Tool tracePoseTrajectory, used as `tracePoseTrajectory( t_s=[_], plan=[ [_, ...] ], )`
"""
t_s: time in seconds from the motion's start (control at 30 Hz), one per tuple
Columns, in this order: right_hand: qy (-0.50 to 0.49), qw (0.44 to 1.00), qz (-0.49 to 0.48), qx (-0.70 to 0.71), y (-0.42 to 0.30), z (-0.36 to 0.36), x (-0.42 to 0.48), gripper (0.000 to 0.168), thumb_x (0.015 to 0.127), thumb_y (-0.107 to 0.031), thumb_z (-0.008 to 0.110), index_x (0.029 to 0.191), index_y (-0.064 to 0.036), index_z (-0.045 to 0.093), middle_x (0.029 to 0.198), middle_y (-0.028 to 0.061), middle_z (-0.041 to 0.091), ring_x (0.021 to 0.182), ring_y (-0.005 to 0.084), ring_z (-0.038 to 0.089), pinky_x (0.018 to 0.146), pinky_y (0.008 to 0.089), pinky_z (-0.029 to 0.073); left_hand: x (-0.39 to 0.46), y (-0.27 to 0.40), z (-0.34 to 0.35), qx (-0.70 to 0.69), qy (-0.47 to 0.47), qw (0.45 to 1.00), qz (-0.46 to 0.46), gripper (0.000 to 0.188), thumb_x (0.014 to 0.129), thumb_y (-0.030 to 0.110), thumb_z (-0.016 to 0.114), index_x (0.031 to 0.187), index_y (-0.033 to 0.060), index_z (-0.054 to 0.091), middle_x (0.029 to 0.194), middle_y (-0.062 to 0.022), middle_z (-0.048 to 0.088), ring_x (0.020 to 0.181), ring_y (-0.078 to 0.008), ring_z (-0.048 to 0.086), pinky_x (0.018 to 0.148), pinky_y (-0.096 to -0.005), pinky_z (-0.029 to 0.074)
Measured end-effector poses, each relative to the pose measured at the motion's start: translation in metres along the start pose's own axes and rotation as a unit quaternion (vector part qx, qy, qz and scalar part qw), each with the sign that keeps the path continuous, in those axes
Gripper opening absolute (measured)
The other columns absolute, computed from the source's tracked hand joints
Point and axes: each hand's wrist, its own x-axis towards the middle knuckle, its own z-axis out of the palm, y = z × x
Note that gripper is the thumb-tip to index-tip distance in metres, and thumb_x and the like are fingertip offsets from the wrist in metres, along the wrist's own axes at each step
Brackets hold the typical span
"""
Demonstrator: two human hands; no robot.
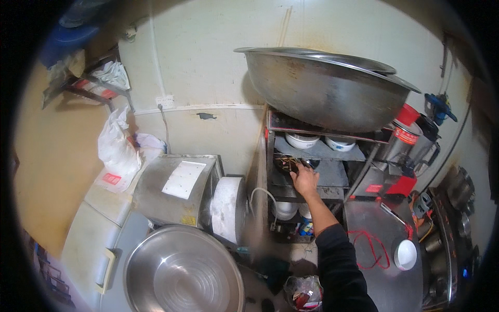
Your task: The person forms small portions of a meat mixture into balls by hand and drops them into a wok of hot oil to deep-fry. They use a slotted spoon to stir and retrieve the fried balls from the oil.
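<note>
My right hand point(305, 181), in a dark sleeve, reaches palm down into the middle level of a metal shelf rack point(331, 171). Its thumb is spread to the left, away from the fingers. The fingertips are at a dark container of thin wooden sticks, apparently chopsticks point(286, 163); whether they touch them is hard to make out. On the level above sit two white bowls, a left one point(302, 142) and a right one point(340, 144) with a blue pattern. White stacked bowls point(285, 210) stand on the level below. My left hand is out of view.
A huge metal basin point(323, 85) rests tilted on top of the rack. Another wide metal basin point(187, 273) is at the lower left, before a metal-cased machine point(175, 195). On the right, a metal counter point(374, 218) carries a white bowl point(405, 254) and a red cord point(376, 261).
</note>
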Motion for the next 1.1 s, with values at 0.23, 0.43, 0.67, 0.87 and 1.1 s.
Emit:
tracePoseTrajectory(
  t_s=[0.23,0.43,0.67,0.87,1.1],
  plan=[
    [-0.029,0.994,-0.103,0.013,0.035,0.035,0.034,0.020,0.085,-0.029,0.062,0.085,-0.012,0.072,0.084,0.0105,0.069,0.086,0.0282,0.063,0.075,0.0445,0.042,-0.013,-0.017,0.019,0.000,0.015,1.000,-0.010,0.023,0.092,0.025,0.051,0.074,0.0115,0.058,0.077,-0.0055,0.062,0.072,-0.0199,0.057,0.055,-0.0337,0.048],
    [-0.023,0.947,0.172,0.269,0.104,0.055,0.042,0.023,0.092,-0.023,0.061,0.093,-0.001,0.069,0.075,0.0079,0.068,0.066,0.0171,0.061,0.067,0.0295,0.048,-0.013,-0.043,0.075,0.023,0.060,0.998,-0.007,0.022,0.091,0.026,0.052,0.075,0.0129,0.059,0.074,-0.0021,0.061,0.069,-0.0179,0.055,0.054,-0.0311,0.046],
    [-0.055,0.895,0.187,0.401,0.089,0.055,0.010,0.021,0.092,-0.020,0.063,0.096,0.000,0.069,0.082,0.0034,0.069,0.073,0.0101,0.058,0.071,0.0247,0.047,0.001,-0.054,0.074,0.019,0.038,0.999,-0.034,0.021,0.092,0.026,0.052,0.077,0.0130,0.060,0.072,-0.0012,0.061,0.064,-0.0177,0.057,0.056,-0.0327,0.049],
    [-0.025,0.897,0.181,0.403,0.113,0.053,-0.013,0.016,0.090,-0.004,0.059,0.103,-0.001,0.067,0.086,0.0054,0.068,0.074,0.0143,0.060,0.071,0.0248,0.048,0.015,-0.057,0.071,0.015,0.006,1.000,-0.027,0.021,0.091,0.027,0.052,0.080,0.0109,0.061,0.072,-0.0029,0.062,0.065,-0.0191,0.058,0.057,-0.0349,0.050],
    [-0.195,0.696,0.447,0.527,0.115,0.042,0.015,0.014,0.094,-0.015,0.054,0.103,-0.008,0.061,0.082,0.0034,0.066,0.061,0.0092,0.055,0.051,0.0219,0.042,0.002,-0.054,0.066,0.013,0.069,0.997,-0.030,0.020,0.090,0.025,0.054,0.080,0.0087,0.061,0.074,-0.0040,0.063,0.065,-0.0205,0.058,0.058,-0.0349,0.051]
  ],
)
